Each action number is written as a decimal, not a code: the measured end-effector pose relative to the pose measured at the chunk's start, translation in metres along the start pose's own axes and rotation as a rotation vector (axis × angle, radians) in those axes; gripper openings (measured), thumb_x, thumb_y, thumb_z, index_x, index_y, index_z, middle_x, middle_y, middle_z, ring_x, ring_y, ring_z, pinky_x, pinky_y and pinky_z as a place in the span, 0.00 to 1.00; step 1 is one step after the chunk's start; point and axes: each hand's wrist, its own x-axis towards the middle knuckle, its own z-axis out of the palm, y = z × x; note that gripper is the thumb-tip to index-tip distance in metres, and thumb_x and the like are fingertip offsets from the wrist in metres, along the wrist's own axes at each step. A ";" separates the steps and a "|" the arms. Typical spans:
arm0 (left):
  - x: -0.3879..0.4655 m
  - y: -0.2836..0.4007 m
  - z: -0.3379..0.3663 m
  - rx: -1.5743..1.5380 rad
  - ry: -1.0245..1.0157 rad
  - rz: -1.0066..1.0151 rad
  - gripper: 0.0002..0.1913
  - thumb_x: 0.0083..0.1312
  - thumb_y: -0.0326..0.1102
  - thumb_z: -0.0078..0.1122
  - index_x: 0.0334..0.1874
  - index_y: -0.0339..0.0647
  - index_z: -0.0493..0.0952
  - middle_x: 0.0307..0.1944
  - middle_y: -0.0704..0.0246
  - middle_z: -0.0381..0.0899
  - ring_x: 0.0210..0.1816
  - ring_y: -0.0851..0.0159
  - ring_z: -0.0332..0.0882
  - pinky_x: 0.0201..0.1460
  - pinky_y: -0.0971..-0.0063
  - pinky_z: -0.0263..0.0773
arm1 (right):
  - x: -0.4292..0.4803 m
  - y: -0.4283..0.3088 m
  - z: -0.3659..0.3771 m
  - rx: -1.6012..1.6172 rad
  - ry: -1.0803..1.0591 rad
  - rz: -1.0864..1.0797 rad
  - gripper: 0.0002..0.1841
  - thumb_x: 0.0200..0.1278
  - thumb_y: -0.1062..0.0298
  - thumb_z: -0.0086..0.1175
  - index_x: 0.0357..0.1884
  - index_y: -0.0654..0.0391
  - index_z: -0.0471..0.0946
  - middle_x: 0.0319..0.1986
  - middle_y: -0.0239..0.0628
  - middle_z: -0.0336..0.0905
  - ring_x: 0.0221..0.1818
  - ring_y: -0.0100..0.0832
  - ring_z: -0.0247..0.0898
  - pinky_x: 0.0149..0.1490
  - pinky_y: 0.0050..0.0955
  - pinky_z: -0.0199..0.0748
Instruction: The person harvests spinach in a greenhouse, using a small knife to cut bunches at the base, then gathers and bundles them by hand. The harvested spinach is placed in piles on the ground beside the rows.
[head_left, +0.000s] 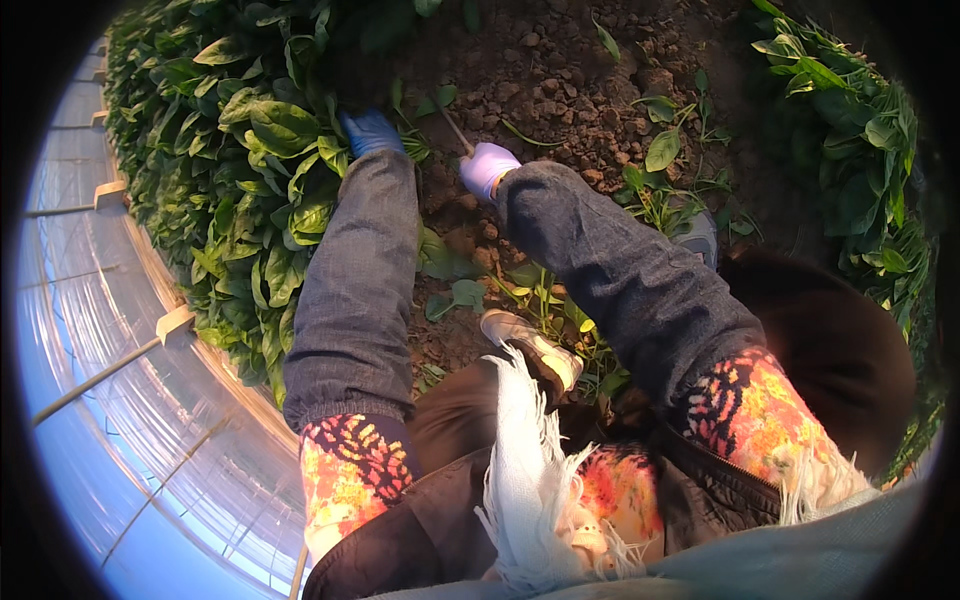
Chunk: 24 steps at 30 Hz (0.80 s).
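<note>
My left hand (373, 133), in a blue glove, reaches into the edge of the dense spinach plants (281, 127). Leaves hide its fingertips, so whether it grips any stems cannot be told. To its right, a lilac glove covers my right hand (487, 169), which is closed around a thin-shafted hand tool (454, 130). The shaft slants up and left towards green stems (414, 141) beside the left glove. Its far end lies in shade near a leaf (444, 98), and its shape is unclear.
Crumbly brown soil (555, 97) with scattered leaves lies ahead. Cut-looking greens (862, 127) are heaped along the right. My shoe (531, 346) rests among low plants, another shoe (699, 238) farther right. Clear plastic sheeting (97, 300) on poles borders the left; a fringed scarf (525, 465) hangs down.
</note>
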 end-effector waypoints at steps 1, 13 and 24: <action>-0.002 0.001 0.000 -0.002 -0.006 0.015 0.31 0.74 0.44 0.50 0.78 0.43 0.62 0.75 0.63 0.63 0.77 0.54 0.56 0.80 0.38 0.33 | -0.003 0.001 0.001 0.027 0.013 0.035 0.21 0.71 0.56 0.50 0.52 0.64 0.83 0.46 0.54 0.85 0.49 0.50 0.84 0.52 0.44 0.80; -0.016 0.003 0.006 0.029 -0.005 0.003 0.31 0.72 0.43 0.52 0.76 0.43 0.63 0.70 0.61 0.66 0.71 0.52 0.59 0.76 0.43 0.42 | -0.033 0.029 0.014 -0.025 -0.023 0.115 0.25 0.73 0.52 0.47 0.56 0.65 0.78 0.47 0.54 0.83 0.52 0.50 0.80 0.57 0.44 0.77; -0.011 -0.008 0.026 -0.041 0.031 -0.052 0.29 0.74 0.39 0.49 0.77 0.41 0.63 0.72 0.63 0.64 0.73 0.49 0.57 0.77 0.40 0.37 | -0.064 0.066 0.031 0.056 0.017 0.082 0.25 0.72 0.50 0.49 0.56 0.63 0.77 0.47 0.54 0.83 0.52 0.51 0.80 0.58 0.44 0.76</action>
